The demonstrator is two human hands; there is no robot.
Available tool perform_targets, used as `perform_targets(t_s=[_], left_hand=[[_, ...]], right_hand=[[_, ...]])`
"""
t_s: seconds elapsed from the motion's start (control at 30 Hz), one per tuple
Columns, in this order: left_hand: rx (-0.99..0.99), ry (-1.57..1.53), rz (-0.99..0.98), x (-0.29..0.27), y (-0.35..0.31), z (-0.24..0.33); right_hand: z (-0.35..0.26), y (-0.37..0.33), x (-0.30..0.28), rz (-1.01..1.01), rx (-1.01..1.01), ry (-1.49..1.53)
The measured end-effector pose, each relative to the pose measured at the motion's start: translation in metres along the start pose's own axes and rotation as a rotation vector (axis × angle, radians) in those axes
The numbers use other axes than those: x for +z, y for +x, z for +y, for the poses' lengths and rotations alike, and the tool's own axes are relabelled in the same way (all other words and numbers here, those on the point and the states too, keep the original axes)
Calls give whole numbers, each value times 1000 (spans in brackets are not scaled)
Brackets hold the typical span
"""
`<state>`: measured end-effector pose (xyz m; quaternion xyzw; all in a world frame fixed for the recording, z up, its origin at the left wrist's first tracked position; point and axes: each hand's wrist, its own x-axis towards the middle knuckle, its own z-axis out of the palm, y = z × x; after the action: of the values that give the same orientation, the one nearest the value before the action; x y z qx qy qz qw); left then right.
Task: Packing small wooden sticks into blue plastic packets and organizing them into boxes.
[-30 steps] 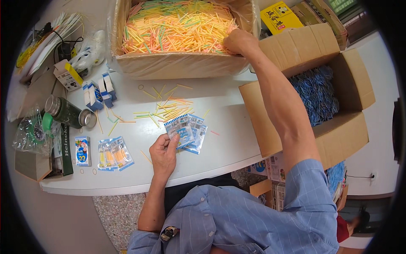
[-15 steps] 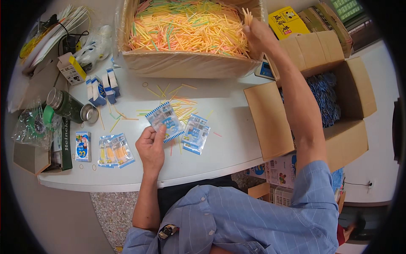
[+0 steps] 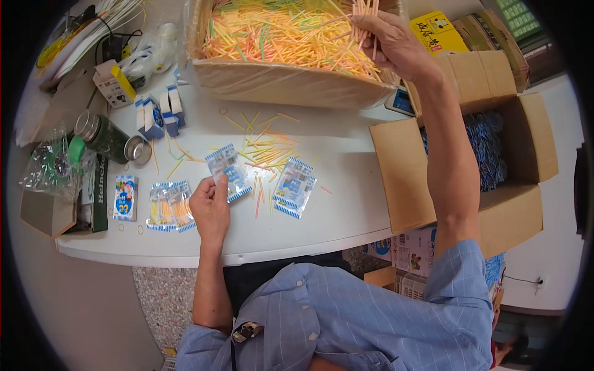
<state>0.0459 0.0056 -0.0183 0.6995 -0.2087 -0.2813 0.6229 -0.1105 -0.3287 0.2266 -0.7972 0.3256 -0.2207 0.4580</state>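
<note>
White table (image 3: 346, 185), curved front edge, pale top; speckled floor (image 3: 154, 294) below it; white wall (image 3: 557, 266) at right with a plugged-in black cord. At the table's far side: large carton (image 3: 291, 86), plastic-lined, heaped with thin pastel sticks (image 3: 272, 34). On the top, centre: loose sticks (image 3: 272, 151), scattered; just nearer, overlapping flat packets (image 3: 295, 191), blue-edged. Left of centre: three fanned packets of sticks (image 3: 166, 210); small upright-printed box (image 3: 125, 198), white and blue; rubber bands; dark green flask (image 3: 106, 137), tilted, beside a steel cup (image 3: 137, 150); cluster of small blue-and-white boxes (image 3: 148, 120); clear plastic bag (image 3: 46, 164). Right: open carton (image 3: 402, 176) of blue packaged pieces (image 3: 486, 148), partly screened by the right forearm; yellow box (image 3: 438, 32) beyond. The large carton's near wall stands between the loose sticks and the heap. Left hand (image 3: 211, 207): thumb and fingers pinching one held packet (image 3: 229, 173) above the table, between fanned and flat packets. Right hand (image 3: 402, 46): fingers closed about a stick bundle (image 3: 365, 21), over the large carton's right end.
</note>
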Motion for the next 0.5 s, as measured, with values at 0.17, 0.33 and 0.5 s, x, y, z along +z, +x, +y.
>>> perform_targets(t_s=[0.17, 0.33, 0.5], left_hand=[[-12, -326, 221, -12, -4, -2], [-51, -652, 300, 19, 0, -6], [40, -549, 307, 52, 0, -22]], right_hand=[[-20, -40, 62, -322, 40, -27], [44, -53, 133, -572, -266, -581], [106, -50, 208, -569, -227, -1033]])
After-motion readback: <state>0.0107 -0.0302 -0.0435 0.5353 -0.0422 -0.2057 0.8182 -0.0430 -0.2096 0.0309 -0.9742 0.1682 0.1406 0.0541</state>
